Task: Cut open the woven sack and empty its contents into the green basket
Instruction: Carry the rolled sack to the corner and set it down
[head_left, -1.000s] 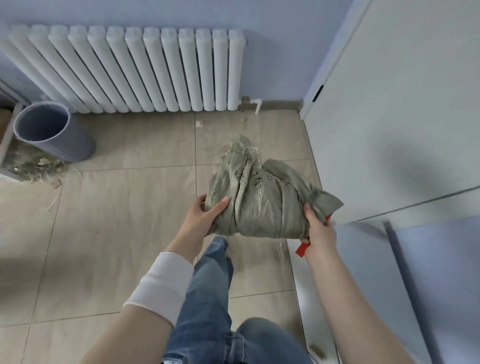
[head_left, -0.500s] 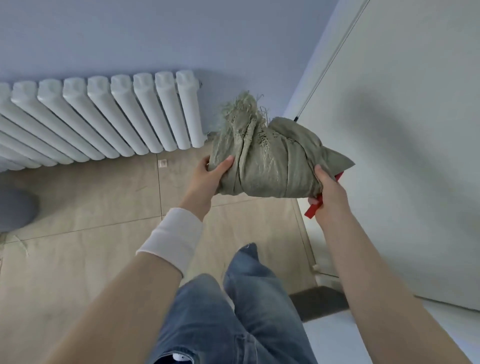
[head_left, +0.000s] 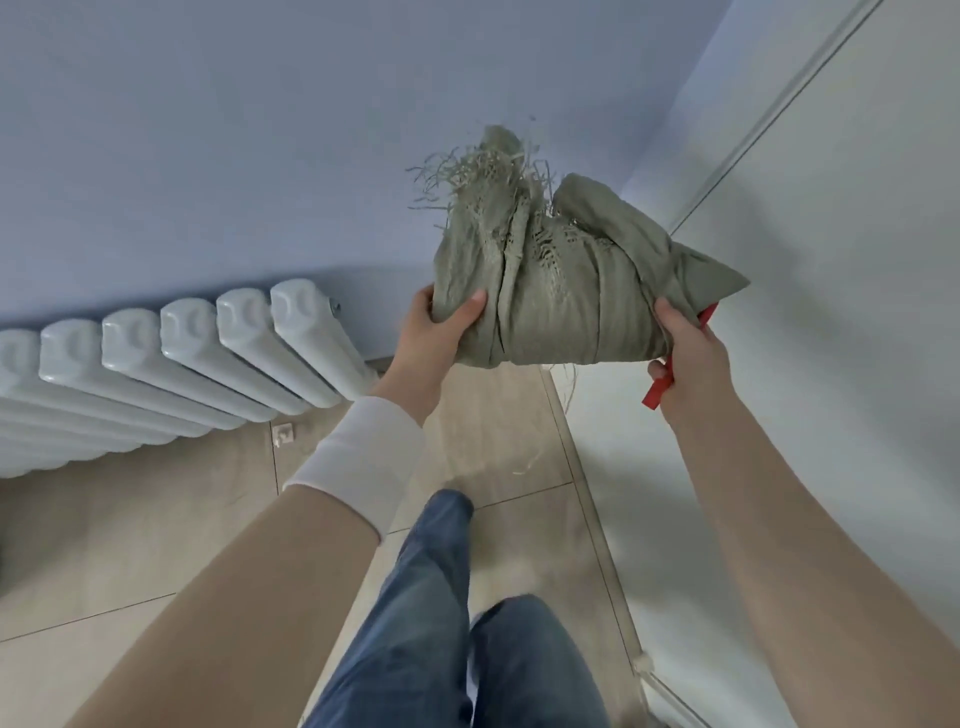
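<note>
Your right hand (head_left: 685, 353), fingers curled round one end of the woven sack (head_left: 561, 301), is hiding most of a red thing (head_left: 655, 395) pinched there; I cannot tell what it is. Your left hand (head_left: 436, 338) is gripping the other end, thumb on top. The sack is sitting at 12 o'clock, frayed end up. A white panel (head_left: 831, 312) is crowding 3 o'clock, the radiator (head_left: 208, 364) 9 o'clock; tiled floor (head_left: 498, 431) is lying between.

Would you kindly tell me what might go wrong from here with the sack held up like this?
1. The sack has a frayed end; a strand lies on the floor, so more may drop.
2. The right hand holds a red tool against the sack; it could slip or snag the weave.
3. The left hand grips only one end, so the bundle may unroll.
</note>
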